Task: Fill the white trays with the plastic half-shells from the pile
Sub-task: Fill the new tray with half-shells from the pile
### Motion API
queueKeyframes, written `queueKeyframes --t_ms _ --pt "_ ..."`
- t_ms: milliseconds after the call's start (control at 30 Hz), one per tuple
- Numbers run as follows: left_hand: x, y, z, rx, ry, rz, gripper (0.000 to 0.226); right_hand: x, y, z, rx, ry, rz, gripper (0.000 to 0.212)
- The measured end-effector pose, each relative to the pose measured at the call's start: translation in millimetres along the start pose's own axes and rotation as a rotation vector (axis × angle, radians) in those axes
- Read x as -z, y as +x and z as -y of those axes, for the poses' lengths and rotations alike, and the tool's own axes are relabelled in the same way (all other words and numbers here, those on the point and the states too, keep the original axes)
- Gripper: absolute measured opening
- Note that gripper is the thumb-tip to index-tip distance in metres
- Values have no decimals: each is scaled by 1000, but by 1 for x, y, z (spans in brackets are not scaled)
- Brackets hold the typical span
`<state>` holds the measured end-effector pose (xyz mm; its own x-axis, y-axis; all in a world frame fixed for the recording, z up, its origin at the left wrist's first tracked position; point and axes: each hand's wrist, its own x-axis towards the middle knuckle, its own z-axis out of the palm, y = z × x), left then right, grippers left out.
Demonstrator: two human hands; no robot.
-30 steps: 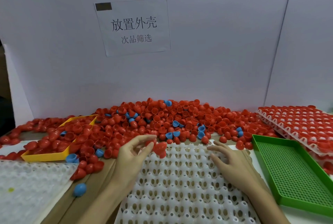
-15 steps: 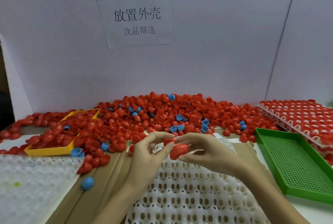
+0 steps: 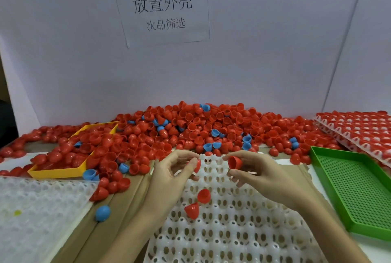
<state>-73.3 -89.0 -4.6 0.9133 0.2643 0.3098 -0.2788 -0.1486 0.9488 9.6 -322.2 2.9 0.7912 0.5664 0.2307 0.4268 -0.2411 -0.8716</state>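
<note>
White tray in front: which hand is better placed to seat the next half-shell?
Probably the right hand: it pinches a clearly visible red half-shell directly above the white tray. The left hand's shell is mostly hidden.

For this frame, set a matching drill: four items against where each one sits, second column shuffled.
Items:
1. green tray
2. yellow tray
3. lone blue shell
4. right hand

Places:
A. on bare cardboard left of the white tray
B. far right, empty
C. pinching a red half-shell
D. left, partly buried by the pile

Pairs: 1-B, 2-D, 3-A, 4-C
</note>
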Motion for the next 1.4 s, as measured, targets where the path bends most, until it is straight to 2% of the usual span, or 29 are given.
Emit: queueKeyframes --t_ms 167,300,467,633,800,900,1033,1100,1133,1200,1300,1367,1400 --pt "1 1 0 38 -67 -1 19 7 -8 6 -38 -40 -20 33" --pt "8 6 4 13 83 -48 20 7 -13 16 -60 -3 14 29" --pt "47 25 16 -154 476 -281 25 7 -15 14 -84 50 66 30" --pt "71 34 27 -152 504 -407 14 3 -12 9 -87 112 68 30" --pt "116 58 22 -171 525 -710 12 3 -6 1 -131 190 94 34" --pt "145 89 13 -136 596 -786 9 4 -6 1 -133 214 116 29" --pt "170 116 -2 31 903 -639 39 3 -7 3 -116 241 106 19" --pt "156 107 -10 -53 983 -570 39 1 -6 4 -119 255 77 22" --pt "142 96 -13 -152 928 -514 32 1 -5 4 -121 265 65 25" --pt "101 64 -18 -282 721 -286 19 0 -4 4 -121 266 58 28" --pt "32 16 -21 -284 510 183 27 0 -6 4 -108 207 95 32" --pt "-6 -2 -18 -320 475 357 40 1 -8 4 -79 170 146 36" --pt "-18 -6 -15 -351 454 375 40 1 -10 5 -67 165 172 38"
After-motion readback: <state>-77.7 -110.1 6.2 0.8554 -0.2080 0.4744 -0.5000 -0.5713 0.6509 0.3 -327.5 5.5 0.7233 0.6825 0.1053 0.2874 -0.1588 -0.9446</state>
